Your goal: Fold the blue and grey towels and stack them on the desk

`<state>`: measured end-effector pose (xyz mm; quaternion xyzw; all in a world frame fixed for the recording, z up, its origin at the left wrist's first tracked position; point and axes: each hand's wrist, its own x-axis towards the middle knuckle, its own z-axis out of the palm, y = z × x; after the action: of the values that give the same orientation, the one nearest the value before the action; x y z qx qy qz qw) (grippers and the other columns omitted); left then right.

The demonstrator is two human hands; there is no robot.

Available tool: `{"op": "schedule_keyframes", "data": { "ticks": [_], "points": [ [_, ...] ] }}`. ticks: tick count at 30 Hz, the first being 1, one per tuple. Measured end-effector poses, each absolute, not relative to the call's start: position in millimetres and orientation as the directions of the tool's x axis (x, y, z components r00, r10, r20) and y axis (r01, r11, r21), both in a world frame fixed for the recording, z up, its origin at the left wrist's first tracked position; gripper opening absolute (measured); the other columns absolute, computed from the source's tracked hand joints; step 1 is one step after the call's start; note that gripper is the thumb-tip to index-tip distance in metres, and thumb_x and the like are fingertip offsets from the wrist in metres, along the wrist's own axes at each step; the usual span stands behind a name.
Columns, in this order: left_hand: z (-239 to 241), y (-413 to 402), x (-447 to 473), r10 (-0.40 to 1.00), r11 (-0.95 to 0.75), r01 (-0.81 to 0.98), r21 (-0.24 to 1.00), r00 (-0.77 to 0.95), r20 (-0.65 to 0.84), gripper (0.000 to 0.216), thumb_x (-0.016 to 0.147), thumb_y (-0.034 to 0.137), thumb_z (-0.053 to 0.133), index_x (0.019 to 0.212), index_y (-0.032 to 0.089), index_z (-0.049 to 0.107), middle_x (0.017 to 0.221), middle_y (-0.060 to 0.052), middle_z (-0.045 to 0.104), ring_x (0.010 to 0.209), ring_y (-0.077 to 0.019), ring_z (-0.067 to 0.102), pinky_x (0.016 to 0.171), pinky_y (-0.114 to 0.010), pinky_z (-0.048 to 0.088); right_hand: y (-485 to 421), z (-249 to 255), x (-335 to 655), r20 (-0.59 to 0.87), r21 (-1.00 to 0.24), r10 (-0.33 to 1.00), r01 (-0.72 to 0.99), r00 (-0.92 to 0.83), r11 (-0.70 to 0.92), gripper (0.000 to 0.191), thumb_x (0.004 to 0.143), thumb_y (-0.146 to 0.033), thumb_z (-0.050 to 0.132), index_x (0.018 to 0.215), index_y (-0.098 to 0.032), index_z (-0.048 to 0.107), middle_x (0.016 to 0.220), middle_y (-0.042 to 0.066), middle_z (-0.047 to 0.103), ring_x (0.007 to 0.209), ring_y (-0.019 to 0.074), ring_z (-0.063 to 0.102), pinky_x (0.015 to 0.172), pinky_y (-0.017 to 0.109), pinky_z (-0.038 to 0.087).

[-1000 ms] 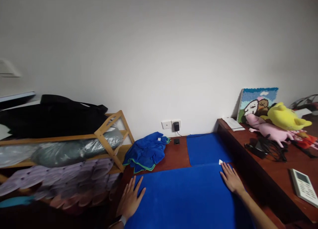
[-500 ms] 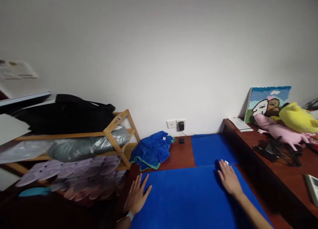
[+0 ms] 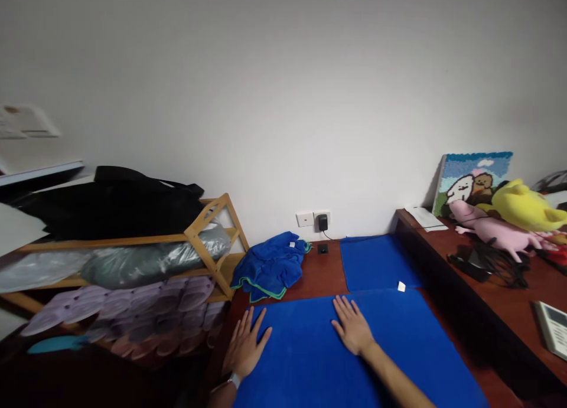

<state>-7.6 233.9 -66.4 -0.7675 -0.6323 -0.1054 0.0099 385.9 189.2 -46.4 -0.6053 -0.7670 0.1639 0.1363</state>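
A blue towel (image 3: 398, 349) lies spread flat on the dark wooden surface in front of me. My left hand (image 3: 246, 344) rests open on its left edge, fingers spread. My right hand (image 3: 352, 328) lies open and flat on the towel's middle, near the far edge. A small white tag (image 3: 401, 286) sticks up at the towel's far right corner. Beyond it a second blue towel (image 3: 376, 261) lies flat against the wall. A crumpled blue towel (image 3: 269, 266) with green trim is heaped to the left.
A wooden rack (image 3: 208, 242) at left holds a black bag (image 3: 115, 201), a wrapped bundle and several slippers. A wall socket with a charger (image 3: 322, 222) is behind. The raised ledge at right carries plush toys (image 3: 509, 219), cables and a remote (image 3: 553, 336).
My right hand has slid left from the towel's far right corner to its middle. My left hand stays on the left edge. The view shifted slightly.
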Motion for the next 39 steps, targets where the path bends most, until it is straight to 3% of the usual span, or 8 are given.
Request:
{"op": "schedule_keyframes", "data": {
  "ticks": [9,16,20,25,29,32,35,39],
  "points": [
    [-72,241,-11,0.967,-0.195,0.973,0.12,0.171,0.187,0.07,0.097,0.069,0.038,0.157,0.034,0.036,0.167,-0.006,0.031,0.154,-0.0315,0.026,0.123,-0.055,0.028,157,-90,631,-0.002,-0.296,0.971,0.927,0.241,-0.231,0.074,0.098,-0.059,0.025,0.161,-0.019,0.029,0.167,0.003,0.025,0.156,0.0226,0.016,0.128,0.046,0.016],
    [-73,244,-10,0.969,-0.193,0.978,0.082,0.177,0.173,0.072,0.096,0.067,0.039,0.156,0.029,0.04,0.167,-0.01,0.031,0.154,-0.0326,0.027,0.122,-0.054,0.03,162,-100,667,0.028,-0.448,0.962,0.864,0.271,-0.23,0.079,0.094,-0.065,0.031,0.158,-0.02,0.037,0.167,0.005,0.028,0.155,0.0237,0.022,0.128,0.046,0.016],
    [-78,247,-11,0.971,-0.174,0.984,0.044,0.164,0.176,0.073,0.095,0.066,0.036,0.156,0.027,0.041,0.167,-0.011,0.031,0.153,-0.0325,0.028,0.122,-0.054,0.028,168,-96,677,0.034,-0.622,0.957,0.756,0.287,-0.205,0.077,0.083,-0.065,0.047,0.145,-0.021,0.057,0.16,0.008,0.042,0.149,0.0282,0.036,0.125,0.047,0.024],
    [-73,254,-13,0.98,-0.163,0.987,0.006,0.161,0.117,0.074,0.093,0.063,0.032,0.154,0.023,0.044,0.164,-0.012,0.037,0.153,-0.0333,0.03,0.121,-0.053,0.029,177,-99,689,0.088,-0.701,0.923,0.682,0.376,-0.211,0.068,0.085,-0.062,0.042,0.134,-0.022,0.067,0.152,0.008,0.052,0.142,0.0272,0.047,0.122,0.045,0.031],
    [-44,237,53,0.951,-0.094,0.994,0.054,0.074,0.3,0.07,0.095,0.054,0.025,0.144,0.013,0.055,0.151,-0.018,0.053,0.145,-0.0384,0.04,0.117,-0.059,0.032,189,-106,693,0.125,-0.761,0.843,0.596,0.523,-0.257,0.07,0.088,-0.063,0.035,0.127,-0.017,0.071,0.146,0.015,0.056,0.138,0.0299,0.05,0.117,0.045,0.039],
    [-31,188,171,0.919,-0.359,0.908,0.217,0.304,0.249,0.049,0.1,0.041,0.028,0.123,0.026,0.068,0.124,-0.013,0.069,0.119,-0.0302,0.061,0.105,-0.049,0.046,198,-110,691,0.127,-0.796,0.79,0.537,0.599,-0.279,0.067,0.085,-0.067,0.04,0.11,-0.017,0.077,0.135,0.018,0.062,0.131,0.0331,0.056,0.113,0.046,0.043],
    [-49,119,319,0.764,-0.633,0.686,0.358,0.627,0.149,0.029,0.097,0.04,0.047,0.107,0.031,0.072,0.106,-0.014,0.071,0.105,-0.0316,0.063,0.093,-0.053,0.05,205,-114,687,0.121,-0.822,0.753,0.491,0.647,-0.289,0.063,0.08,-0.069,0.048,0.098,-0.017,0.078,0.13,0.019,0.063,0.127,0.0345,0.057,0.112,0.045,0.043],
    [-90,53,467,0.467,-0.829,0.368,0.421,0.869,0.16,0.025,0.099,0.035,0.055,0.118,0.027,0.069,0.111,-0.017,0.07,0.102,-0.0283,0.065,0.087,-0.051,0.054,207,-115,686,0.112,-0.846,0.729,0.45,0.675,-0.286,0.052,0.073,-0.066,0.053,0.084,-0.022,0.077,0.126,0.015,0.065,0.121,0.0341,0.06,0.109,0.046,0.045]
  ]
}}
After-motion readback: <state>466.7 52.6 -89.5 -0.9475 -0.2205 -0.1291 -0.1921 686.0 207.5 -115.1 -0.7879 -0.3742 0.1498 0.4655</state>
